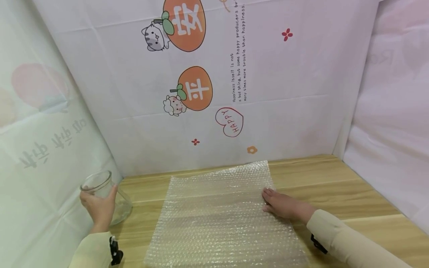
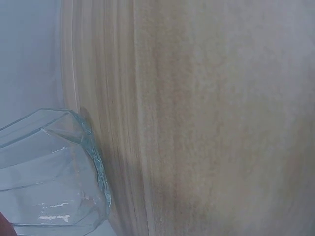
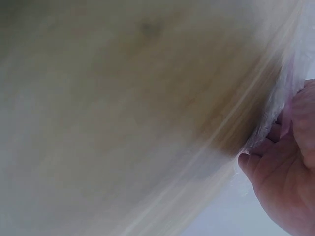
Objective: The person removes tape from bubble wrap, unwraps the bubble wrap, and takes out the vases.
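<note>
A clear glass vase (image 1: 122, 208) with a narrower neck and a wide rim stands at the left of the table, close to the cloth wall. My left hand (image 1: 98, 208) grips it around the neck, thumb on the right side. In the left wrist view the faceted lower part of the vase (image 2: 54, 172) shows at the lower left. A sheet of bubble wrap (image 1: 221, 219) lies spread over the middle of the table. At its right edge my right hand (image 1: 283, 204) rests with fingers on the wrap. The right wrist view shows that hand's palm (image 3: 283, 187) beside the wrap's edge.
The wood-grain table (image 1: 321, 178) reaches to a printed white cloth (image 1: 285, 93) hanging behind it. More cloth closes in the left side (image 1: 43, 186) and the right side (image 1: 395, 130).
</note>
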`<action>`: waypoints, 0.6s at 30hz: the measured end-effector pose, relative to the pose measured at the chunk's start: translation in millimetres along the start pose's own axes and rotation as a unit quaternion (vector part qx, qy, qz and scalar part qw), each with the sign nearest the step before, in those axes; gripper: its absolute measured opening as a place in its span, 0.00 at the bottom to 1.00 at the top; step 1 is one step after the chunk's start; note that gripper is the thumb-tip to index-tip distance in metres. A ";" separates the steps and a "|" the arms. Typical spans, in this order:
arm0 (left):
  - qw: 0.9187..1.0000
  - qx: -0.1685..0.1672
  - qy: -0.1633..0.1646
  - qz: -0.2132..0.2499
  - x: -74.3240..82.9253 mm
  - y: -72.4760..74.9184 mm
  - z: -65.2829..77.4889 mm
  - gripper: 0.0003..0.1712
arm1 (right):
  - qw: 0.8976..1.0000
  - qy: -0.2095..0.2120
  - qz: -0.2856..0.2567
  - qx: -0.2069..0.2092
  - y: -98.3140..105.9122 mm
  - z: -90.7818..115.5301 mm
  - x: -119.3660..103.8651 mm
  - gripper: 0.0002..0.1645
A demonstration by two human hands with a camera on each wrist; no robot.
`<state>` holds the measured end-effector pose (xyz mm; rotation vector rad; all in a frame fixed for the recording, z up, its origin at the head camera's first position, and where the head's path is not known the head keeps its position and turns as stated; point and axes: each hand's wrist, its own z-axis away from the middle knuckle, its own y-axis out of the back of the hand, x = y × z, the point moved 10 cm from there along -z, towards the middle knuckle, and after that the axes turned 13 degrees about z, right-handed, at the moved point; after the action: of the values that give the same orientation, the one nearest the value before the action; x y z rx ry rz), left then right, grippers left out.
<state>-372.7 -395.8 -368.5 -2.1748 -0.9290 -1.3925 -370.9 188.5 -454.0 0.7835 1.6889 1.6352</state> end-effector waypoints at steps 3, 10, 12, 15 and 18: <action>1.000 0.001 0.000 -0.002 1.9 0.6 1.2 0.48 | 1.000 -0.003 0.004 -0.005 1.1 -0.2 1.0 0.38; 1.000 0.000 0.003 -0.002 2.4 0.6 2.7 0.47 | 1.000 0.004 0.014 0.001 5.7 -2.7 2.6 0.38; 1.000 -0.003 0.001 -0.001 3.1 -0.2 2.4 0.47 | 1.000 0.006 0.017 0.005 7.7 -2.8 2.4 0.38; 1.000 -0.010 0.001 0.002 4.0 -0.5 2.3 0.49 | 1.000 0.006 0.021 0.012 11.1 -3.0 2.0 0.38; 1.000 -0.016 0.010 0.004 3.1 0.8 3.4 0.52 | 0.999 0.009 0.025 0.017 14.5 -3.3 0.5 0.38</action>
<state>-369.1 -393.2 -367.2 -2.1828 -0.8968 -1.4323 -374.1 187.6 -439.5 0.8379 1.7269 1.6553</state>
